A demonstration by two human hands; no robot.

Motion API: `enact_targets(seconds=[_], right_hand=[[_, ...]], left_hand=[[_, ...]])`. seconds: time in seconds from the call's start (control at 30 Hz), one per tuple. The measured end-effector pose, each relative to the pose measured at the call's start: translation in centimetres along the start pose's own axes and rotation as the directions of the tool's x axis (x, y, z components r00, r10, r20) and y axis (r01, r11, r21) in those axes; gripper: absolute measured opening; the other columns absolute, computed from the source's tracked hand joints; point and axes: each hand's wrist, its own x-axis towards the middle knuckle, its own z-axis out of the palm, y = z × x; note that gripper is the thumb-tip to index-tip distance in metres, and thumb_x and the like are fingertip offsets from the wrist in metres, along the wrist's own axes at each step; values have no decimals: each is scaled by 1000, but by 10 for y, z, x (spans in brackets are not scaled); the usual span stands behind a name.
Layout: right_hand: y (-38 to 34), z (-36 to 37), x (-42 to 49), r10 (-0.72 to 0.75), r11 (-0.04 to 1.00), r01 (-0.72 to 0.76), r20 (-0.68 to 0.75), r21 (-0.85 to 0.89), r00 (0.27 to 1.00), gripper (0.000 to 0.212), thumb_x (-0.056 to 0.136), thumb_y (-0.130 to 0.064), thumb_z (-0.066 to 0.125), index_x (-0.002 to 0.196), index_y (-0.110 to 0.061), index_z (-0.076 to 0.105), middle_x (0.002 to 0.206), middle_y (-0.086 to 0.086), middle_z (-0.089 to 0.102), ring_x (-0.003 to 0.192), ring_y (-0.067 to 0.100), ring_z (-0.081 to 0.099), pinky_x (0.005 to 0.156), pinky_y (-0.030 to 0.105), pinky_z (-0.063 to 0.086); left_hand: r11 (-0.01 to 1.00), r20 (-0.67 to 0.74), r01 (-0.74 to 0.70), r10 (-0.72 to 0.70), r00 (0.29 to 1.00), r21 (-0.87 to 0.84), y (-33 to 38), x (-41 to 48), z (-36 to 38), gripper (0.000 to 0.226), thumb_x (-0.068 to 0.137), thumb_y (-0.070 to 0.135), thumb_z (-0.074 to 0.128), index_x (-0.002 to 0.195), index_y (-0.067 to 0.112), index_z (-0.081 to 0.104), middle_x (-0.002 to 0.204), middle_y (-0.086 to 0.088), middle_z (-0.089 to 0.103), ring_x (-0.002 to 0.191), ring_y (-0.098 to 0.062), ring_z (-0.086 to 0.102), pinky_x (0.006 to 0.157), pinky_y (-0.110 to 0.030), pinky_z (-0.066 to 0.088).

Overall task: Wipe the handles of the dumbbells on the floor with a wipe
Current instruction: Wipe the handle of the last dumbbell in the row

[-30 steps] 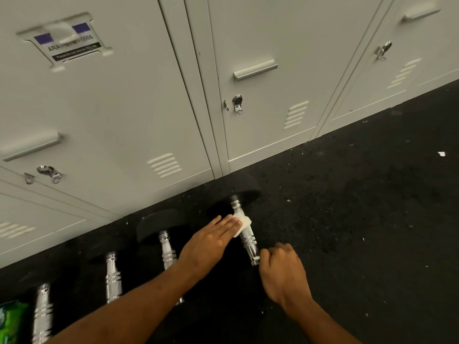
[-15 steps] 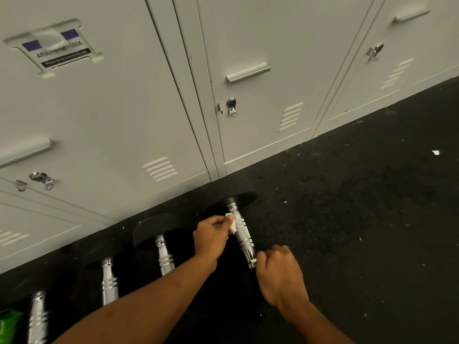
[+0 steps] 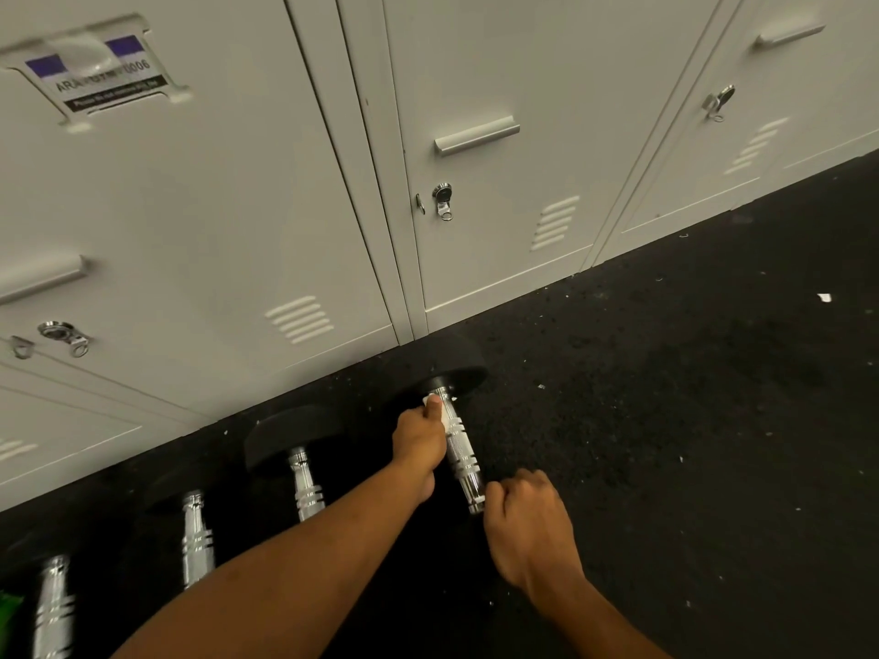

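Along the grey lockers [image 3: 238, 206], three dumbbells [image 3: 304, 482] lie in a row on the black rubber floor [image 3: 689, 420], with their chrome grips pointing toward the viewer. Next comes the left hand [image 3: 418, 437], its fingers and thumb pinching a white wipe [image 3: 435, 402] against the far end of the rightmost handle [image 3: 460, 451], just under its black head [image 3: 452, 373]. The handle's long axis runs from there toward the near right (so the stroke probably pulls back toward the person). The right hand [image 3: 528, 520] sits curled at the near end; whether it grips anything I cannot tell.
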Motion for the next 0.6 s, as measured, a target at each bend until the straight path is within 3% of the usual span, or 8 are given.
enact_targets(seconds=[0.1,0.2,0.3,0.47,0.6], right_hand=[[0,2,1,3,1000,-3,-6,-10,1000,43,92,-35,29,64,-19,58,74,-3,54,79,9,46,78,27,42],[1,3,1,4,1000,-4,4,-9,1000,44,91,-37,28,64,-19,57,72,-4,53,77,8,46,76,27,42],[0,0,0,7,1000,-7,18,13,1000,42,94,-36,31,65,-20,57,74,-5,52,76,6,45,74,25,41],[-3,-3,-1,18,1000,-18,3,17,1000,41,94,-34,33,70,-17,63,78,-2,56,79,9,48,77,29,44],[-1,-1,0,25,999,-26,16,27,1000,41,93,-35,32,69,-19,61,77,-3,54,78,9,48,76,29,45]], left_hand=[[999,6,-22,22,1000,47,2,3,-2,46,100,45,40,112,7,63,105,-11,68,95,-22,65,88,-38,54],[979,31,-91,87,996,180,0,-4,-5,45,102,44,36,115,9,61,105,-8,67,89,-16,62,63,-22,45],[935,60,-113,98,993,338,-9,-23,-7,45,103,43,32,111,11,61,96,-1,64,75,-7,57,55,-19,37],[854,133,-118,58,989,506,-35,-47,-9,52,104,44,25,105,10,65,103,-8,67,90,-20,61,78,-29,45],[842,146,-18,-73,987,539,-39,-47,-9,50,103,44,27,110,12,66,107,-6,66,91,-17,59,78,-27,42]])
